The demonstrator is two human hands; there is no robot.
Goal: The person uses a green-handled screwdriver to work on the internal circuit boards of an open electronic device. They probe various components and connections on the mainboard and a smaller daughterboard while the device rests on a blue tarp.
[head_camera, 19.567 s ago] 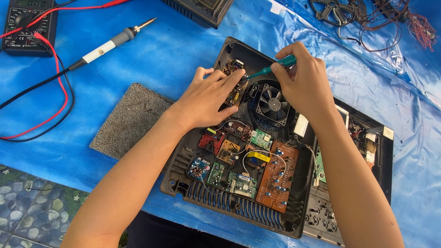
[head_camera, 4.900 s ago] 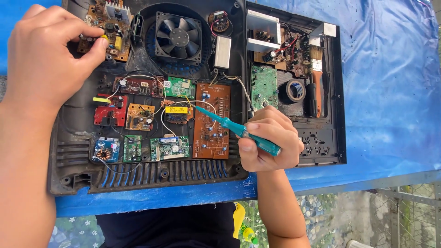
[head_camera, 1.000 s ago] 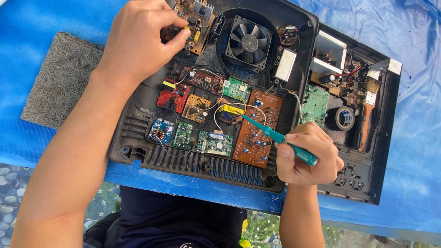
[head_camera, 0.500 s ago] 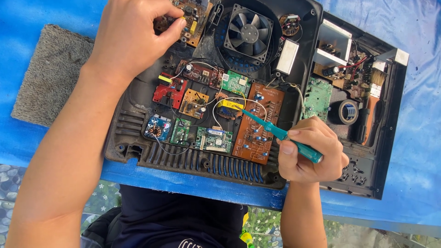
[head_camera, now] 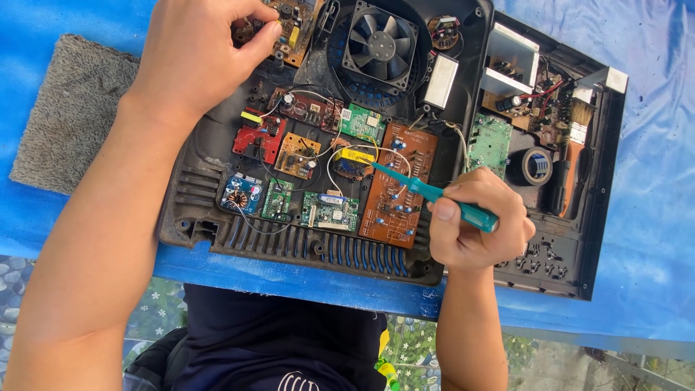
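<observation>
1. the view has moved in a little closer since half a second ago; the right hand (head_camera: 474, 228) has hardly shifted. it is closed in a fist round a teal screwdriver (head_camera: 441, 195), whose tip rests at the yellow part (head_camera: 352, 161) beside the brown circuit board (head_camera: 398, 185).
2. the left hand (head_camera: 195, 61) remains at the top left, fingers curled and pinched on a small brown board (head_camera: 293, 29) at the case's upper edge. what exactly sits between the fingertips cannot be told.
3. so the work looks held on the same spot, the tool barely advancing.
4. the open black plastic case (head_camera: 604, 181) lies on a blue sheet (head_camera: 651, 108), filled with small boards in red, orange, green and blue.
5. a black fan (head_camera: 381, 45) sits near the top, just right of the left hand.
6. further right are a roll of black tape (head_camera: 534, 166) and a paintbrush (head_camera: 575, 141), inside the case.
7. a grey mat (head_camera: 69, 112) lies left of the case, partly under the left forearm.
8. loose white wires loop just beside the screwdriver tip and crowd it.
</observation>
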